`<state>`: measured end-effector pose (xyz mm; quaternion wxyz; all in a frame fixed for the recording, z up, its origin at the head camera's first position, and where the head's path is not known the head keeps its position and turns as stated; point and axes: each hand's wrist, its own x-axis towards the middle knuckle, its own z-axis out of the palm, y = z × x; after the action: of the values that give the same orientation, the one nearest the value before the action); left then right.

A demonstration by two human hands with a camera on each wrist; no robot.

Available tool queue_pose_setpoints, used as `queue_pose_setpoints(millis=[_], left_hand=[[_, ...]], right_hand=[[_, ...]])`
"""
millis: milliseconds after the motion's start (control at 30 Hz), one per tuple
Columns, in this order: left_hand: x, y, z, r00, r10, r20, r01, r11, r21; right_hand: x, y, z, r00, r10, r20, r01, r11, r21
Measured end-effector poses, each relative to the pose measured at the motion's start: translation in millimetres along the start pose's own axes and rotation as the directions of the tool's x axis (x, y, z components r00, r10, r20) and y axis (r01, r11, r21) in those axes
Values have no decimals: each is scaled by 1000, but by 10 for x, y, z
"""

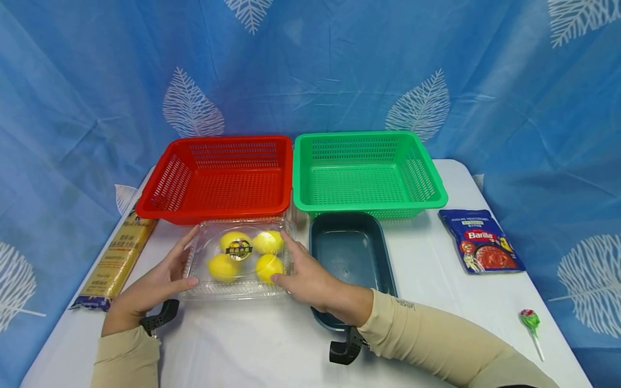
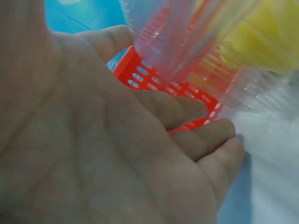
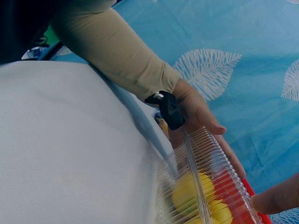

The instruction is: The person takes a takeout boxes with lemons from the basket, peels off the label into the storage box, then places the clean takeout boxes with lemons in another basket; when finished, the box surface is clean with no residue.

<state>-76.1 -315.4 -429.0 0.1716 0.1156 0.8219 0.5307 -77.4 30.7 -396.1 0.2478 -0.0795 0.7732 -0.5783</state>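
Note:
A clear plastic box (image 1: 239, 249) with several yellow lemons (image 1: 224, 267) and a round label is held level between both hands in the head view. My left hand (image 1: 162, 280) grips its left side, thumb near the front corner and fingers toward the back. At the right side, my right hand (image 1: 315, 280) holds it with the thumb at the front corner and a finger at the back. The left wrist view shows my left palm (image 2: 103, 135) beside the blurred box. In the right wrist view, the box (image 3: 194, 172) lies between my left hand (image 3: 194, 109) and a right fingertip (image 3: 275, 196).
Behind the box stand a red basket (image 1: 228, 213) and a green basket (image 1: 368, 206). A dark blue tray (image 1: 346, 253) lies right of the box, partly under my right wrist. A pasta pack (image 1: 114, 258) lies left; a Barilla pouch (image 1: 481, 241) and lollipop (image 1: 530, 319) lie right.

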Motion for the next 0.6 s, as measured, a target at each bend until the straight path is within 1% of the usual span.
queue_pose_setpoints(millis=[133, 367, 500, 600], left_hand=[[12, -31, 44, 1000, 1, -24, -1, 1000, -18], [52, -72, 133, 995, 58, -76, -64, 994, -87], [82, -88, 198, 991, 15, -130, -32, 991, -129], [96, -91, 240, 983, -30, -180, 5, 990, -138]], right_hand=[[4, -2, 6, 1000, -1, -3, 1, 1000, 1], [12, 5, 14, 1000, 0, 0, 0, 1000, 8], [13, 10, 10, 1000, 1, -4, -1, 1000, 6], [16, 16, 15, 1000, 2, -5, -2, 1000, 4]])
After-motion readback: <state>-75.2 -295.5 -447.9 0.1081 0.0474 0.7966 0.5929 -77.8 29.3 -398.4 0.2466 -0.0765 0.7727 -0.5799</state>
